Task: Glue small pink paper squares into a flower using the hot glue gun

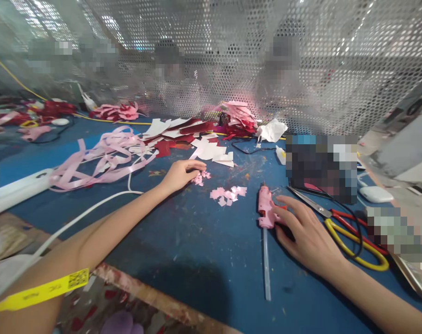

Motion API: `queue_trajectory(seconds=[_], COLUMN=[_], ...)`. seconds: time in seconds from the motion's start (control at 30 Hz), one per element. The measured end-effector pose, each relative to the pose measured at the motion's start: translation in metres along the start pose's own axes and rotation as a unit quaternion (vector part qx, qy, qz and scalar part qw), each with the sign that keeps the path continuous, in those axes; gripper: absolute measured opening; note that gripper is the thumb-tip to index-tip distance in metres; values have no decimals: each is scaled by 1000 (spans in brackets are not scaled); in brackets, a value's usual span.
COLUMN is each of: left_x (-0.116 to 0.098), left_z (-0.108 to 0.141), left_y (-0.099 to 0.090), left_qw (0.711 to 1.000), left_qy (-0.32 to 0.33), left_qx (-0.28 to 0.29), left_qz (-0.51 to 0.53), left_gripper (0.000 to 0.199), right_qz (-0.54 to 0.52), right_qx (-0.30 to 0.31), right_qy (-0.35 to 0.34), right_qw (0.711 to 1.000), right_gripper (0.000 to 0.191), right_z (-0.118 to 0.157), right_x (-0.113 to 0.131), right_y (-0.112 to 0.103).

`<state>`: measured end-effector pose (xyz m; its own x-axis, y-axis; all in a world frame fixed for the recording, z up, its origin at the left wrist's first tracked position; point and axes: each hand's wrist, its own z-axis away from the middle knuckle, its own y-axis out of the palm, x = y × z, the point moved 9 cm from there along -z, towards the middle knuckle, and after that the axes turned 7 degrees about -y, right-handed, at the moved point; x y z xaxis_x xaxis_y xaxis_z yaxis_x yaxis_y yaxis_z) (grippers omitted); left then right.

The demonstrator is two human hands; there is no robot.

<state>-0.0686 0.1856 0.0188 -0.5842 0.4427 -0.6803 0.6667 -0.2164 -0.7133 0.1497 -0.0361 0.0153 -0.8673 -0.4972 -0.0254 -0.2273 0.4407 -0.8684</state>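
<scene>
Near the middle of the blue table point(183, 250), my left hand point(180, 175) has its fingers bent together at a small cluster of pink pieces point(201, 177). Whether it grips one of them is too small to tell. Just right of that cluster lies a loose group of small pink cut pieces point(228, 195). My right hand point(303, 232) is closed around the handle of a pink glue gun point(265, 206), which lies on the table with its nozzle pointing away. A clear glue stick point(266, 266) sticks out of its back end toward me.
Red-and-yellow scissors point(353, 236) lie right of my right hand, near a white case point(376, 192). Pink ribbon point(106, 157), a white power strip point(18, 190) and its cable are on the left. White and red scraps point(211, 150) lie behind, before a perforated metal screen point(211, 60).
</scene>
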Motion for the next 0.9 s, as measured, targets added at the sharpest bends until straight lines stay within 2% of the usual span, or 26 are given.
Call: queue_trajectory(seconds=[0.17,0.4,0.6,0.7,0.9], left_x=[1,-7,-15,-15,-9], left_z=[-2,1,2,3,0], left_y=[-2,-6,14,23,17], left_qw=[1000,999,997,994,997], left_qy=[-1,18,44,49,22], left_qx=[-13,-28,53,89,78], left_qz=[24,1,-43,-46,-8], left_gripper=[36,30,38,34,32], right_qz=[0,-2,-4,-7,-11], right_qx=[-2,0,1,1,3], right_qy=[-1,-1,-2,-3,-2], right_qw=[1000,1000,1000,1000,1000], right_gripper=[29,28,25,25,25], right_z=[0,0,-1,-2,-2], right_x=[0,0,1,1,0], right_y=[-1,0,-1,-2,-1])
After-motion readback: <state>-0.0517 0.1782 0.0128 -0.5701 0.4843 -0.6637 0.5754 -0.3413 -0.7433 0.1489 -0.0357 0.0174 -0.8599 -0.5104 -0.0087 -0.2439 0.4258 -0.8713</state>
